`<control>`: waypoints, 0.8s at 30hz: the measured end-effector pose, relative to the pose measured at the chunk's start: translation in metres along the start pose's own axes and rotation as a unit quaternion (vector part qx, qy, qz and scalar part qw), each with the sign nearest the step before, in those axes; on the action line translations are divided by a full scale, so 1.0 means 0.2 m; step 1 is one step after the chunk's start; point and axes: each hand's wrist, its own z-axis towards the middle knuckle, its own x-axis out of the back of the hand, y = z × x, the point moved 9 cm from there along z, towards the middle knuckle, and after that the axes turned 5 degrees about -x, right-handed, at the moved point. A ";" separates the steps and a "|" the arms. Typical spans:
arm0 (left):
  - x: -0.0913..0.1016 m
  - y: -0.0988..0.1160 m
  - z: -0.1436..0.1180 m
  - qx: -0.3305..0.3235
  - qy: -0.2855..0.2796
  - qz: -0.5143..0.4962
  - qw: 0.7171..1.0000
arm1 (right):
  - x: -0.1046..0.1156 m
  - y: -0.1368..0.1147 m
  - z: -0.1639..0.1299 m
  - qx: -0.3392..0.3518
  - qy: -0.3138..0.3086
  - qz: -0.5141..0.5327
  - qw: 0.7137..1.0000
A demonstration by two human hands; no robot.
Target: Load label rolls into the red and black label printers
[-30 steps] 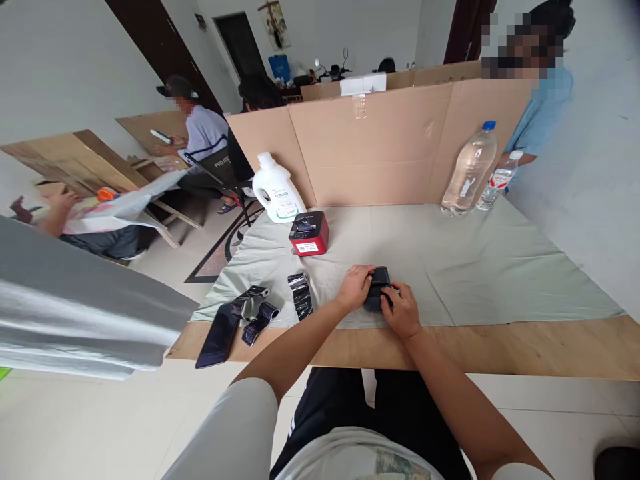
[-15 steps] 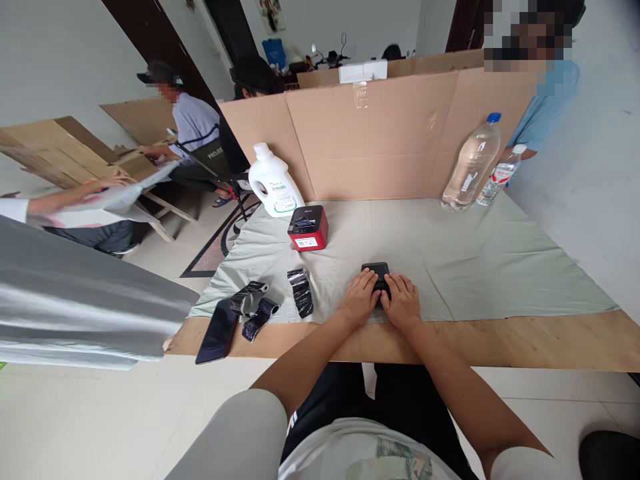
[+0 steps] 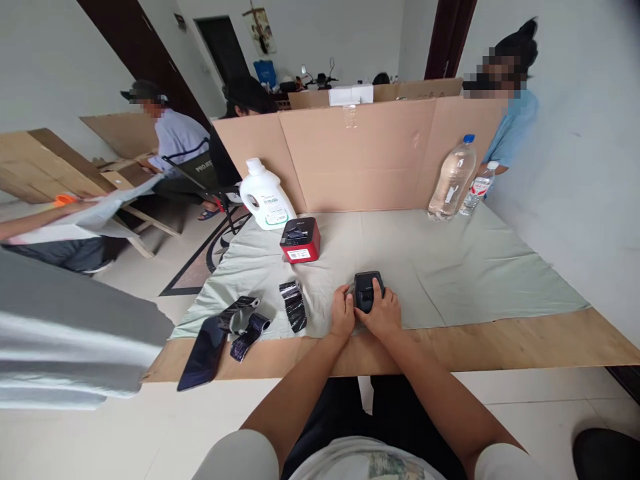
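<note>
A small black boxy device [image 3: 368, 281] rests on the cloth near the table's front edge; its exact kind does not show. My right hand [image 3: 384, 312] grips its right side and near end, with one finger pressed on top. Close by its left side is my left hand [image 3: 343, 313], its fingers curled in with the thumb. What lies between those fingers, if anything, cannot be made out. To the left lie a strip of glossy black film [image 3: 294, 307], two more partly unrolled black film rolls [image 3: 249, 335], and a dark tablet or phone [image 3: 204, 353].
Farther back stand a red and black box-shaped device [image 3: 306, 250], a white jug [image 3: 270, 197] and two clear bottles [image 3: 453, 180]. A cardboard screen [image 3: 360, 160] borders the table's far side. Other people sit at the left and behind the screen; another person is at the right.
My hands were both laid over the top of the black device. Now my left hand has slid to its left side, and my right hand holds its right side. The view has shifted slightly.
</note>
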 end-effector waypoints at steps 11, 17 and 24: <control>-0.30 0.22 -0.22 -0.162 -0.400 0.294 0.853 | 0.23 0.71 0.77 -0.177 0.101 -0.026 0.979; -0.29 0.23 -0.20 -0.147 -0.408 0.269 0.860 | 0.24 1.16 1.04 -0.282 0.093 -0.048 0.954; -0.19 0.20 -0.13 -0.056 -0.359 0.098 0.926 | 0.27 1.09 0.97 -0.210 0.158 -0.071 0.962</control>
